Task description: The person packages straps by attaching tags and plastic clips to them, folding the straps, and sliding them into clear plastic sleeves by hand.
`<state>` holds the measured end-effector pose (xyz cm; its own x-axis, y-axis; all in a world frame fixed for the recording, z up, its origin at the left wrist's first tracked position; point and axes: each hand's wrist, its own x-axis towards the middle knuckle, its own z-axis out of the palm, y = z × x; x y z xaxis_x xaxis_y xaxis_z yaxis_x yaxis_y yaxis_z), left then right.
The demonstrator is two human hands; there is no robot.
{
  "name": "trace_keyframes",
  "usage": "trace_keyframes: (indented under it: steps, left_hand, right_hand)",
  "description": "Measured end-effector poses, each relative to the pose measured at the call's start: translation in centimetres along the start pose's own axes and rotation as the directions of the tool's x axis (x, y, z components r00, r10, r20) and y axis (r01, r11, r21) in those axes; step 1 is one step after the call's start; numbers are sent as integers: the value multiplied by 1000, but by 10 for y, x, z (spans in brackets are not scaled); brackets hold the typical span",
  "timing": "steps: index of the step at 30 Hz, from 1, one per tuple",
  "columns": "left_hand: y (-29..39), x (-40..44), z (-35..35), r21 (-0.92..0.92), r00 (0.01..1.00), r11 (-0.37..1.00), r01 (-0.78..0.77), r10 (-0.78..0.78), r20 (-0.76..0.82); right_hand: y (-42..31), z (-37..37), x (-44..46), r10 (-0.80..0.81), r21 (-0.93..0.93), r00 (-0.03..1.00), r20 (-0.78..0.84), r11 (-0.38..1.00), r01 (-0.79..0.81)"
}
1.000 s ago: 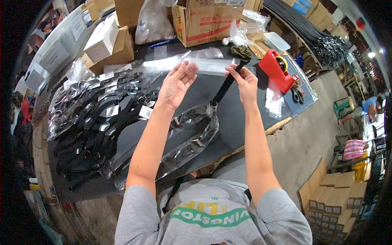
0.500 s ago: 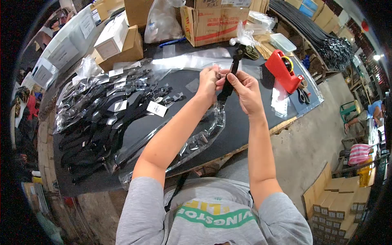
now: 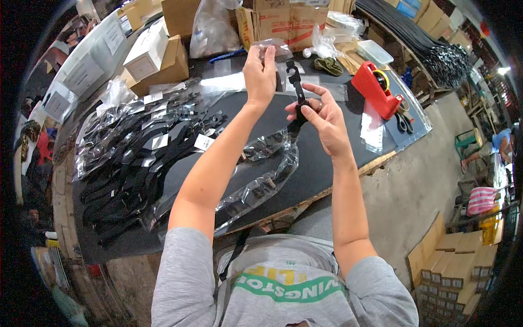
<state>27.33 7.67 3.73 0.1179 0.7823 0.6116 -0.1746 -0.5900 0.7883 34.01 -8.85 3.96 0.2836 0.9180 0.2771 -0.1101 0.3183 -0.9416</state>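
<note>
Black webbing strap (image 3: 296, 128) with notched black plastic end fitting (image 3: 293, 72) is held over the black-topped bench (image 3: 321, 174), long axis running away from the wearer, fitting foremost and tipped slightly left; the nearer part curves back leftward in glossy clear plastic sleeve (image 3: 256, 189). Right hand (image 3: 326, 121): forearm extended, grip pinching strap below fitting. Left hand (image 3: 260, 77): raised, fingers pointing forward against thin transparent film (image 3: 279, 48); cannot tell whether grip holds it.
</note>
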Motion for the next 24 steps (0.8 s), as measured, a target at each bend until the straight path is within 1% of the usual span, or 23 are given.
trace_keyframes:
  steps: [2, 4, 6, 7, 9, 12, 13, 17, 19, 21, 24]
  left_hand:
    - [0, 6, -1, -1, 991, 999, 45, -44, 125]
    - [-5, 8, 1, -27, 988, 999, 30, -26, 150]
    - [-10, 8, 3, -97, 967, 985, 144, -120, 223]
    - [-12, 7, 4, -96, 967, 985, 145, -121, 225]
    - [-13, 7, 4, -74, 976, 986, 149, -135, 169]
    - [-6, 10, 4, -87, 974, 982, 165, -149, 174]
    - [0, 10, 2, -39, 964, 982, 182, -171, 204]
    - [5, 13, 0, 17, 943, 976, 216, -213, 257]
    - [4, 13, 2, 4, 958, 987, 161, -157, 240]
    - [9, 13, 2, 13, 965, 990, 142, -141, 220]
    - [15, 14, 3, 15, 978, 994, 104, -105, 182]
  right_hand:
    - [4, 2, 0, -31, 0, 999, -9, 1000, 31]
    - [8, 3, -1, -61, 0, 998, -21, 998, 61]
    - [11, 5, -1, -107, 16, 993, -52, 994, 108]
    - [13, 5, -2, -106, 18, 993, -54, 994, 107]
    - [14, 4, -3, -106, 19, 992, -73, 994, 108]
    - [18, 4, -4, -84, 2, 993, -82, 996, 84]
    - [19, 4, -4, -84, 3, 993, -80, 996, 85]
    - [24, 6, -2, -123, -14, 985, -118, 992, 122]
    - [27, 6, -1, -138, -20, 981, -136, 990, 136]
    - [29, 6, 0, -112, 6, 982, -151, 993, 115]
    - [26, 9, 1, -121, 1, 981, -151, 992, 123]
